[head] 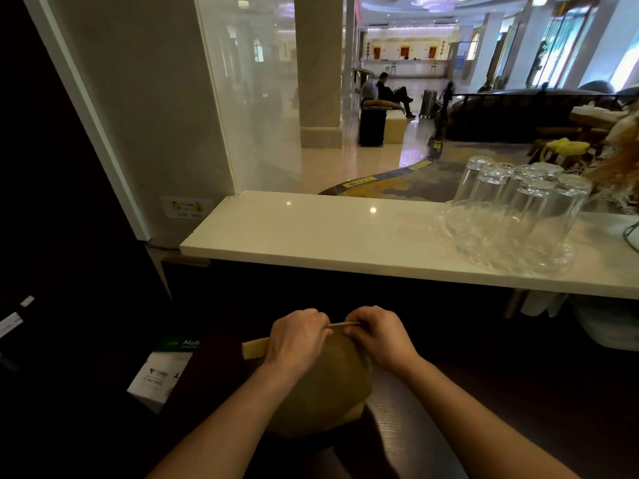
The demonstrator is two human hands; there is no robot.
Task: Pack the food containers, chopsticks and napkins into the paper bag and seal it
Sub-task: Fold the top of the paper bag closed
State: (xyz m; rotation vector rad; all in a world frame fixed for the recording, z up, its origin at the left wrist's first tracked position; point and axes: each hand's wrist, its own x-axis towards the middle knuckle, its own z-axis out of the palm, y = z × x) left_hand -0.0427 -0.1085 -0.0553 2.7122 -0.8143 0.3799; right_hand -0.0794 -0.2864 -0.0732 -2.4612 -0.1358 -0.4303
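A brown paper bag (pixel 321 392) stands bulging on the dark table in front of me. Its top edge is folded flat into a narrow strip that sticks out to the left. My left hand (pixel 297 337) and my right hand (pixel 377 335) sit side by side on that folded strip, fingers curled and pinching it. The food containers, chopsticks and napkins are not visible; whatever the bag holds is hidden.
A pale stone counter (pixel 328 233) runs across above the table. Several upturned drinking glasses on a clear glass tray (pixel 511 216) stand at its right end. A white and green box (pixel 162 371) lies at the left of the bag. A lobby with seated people lies beyond.
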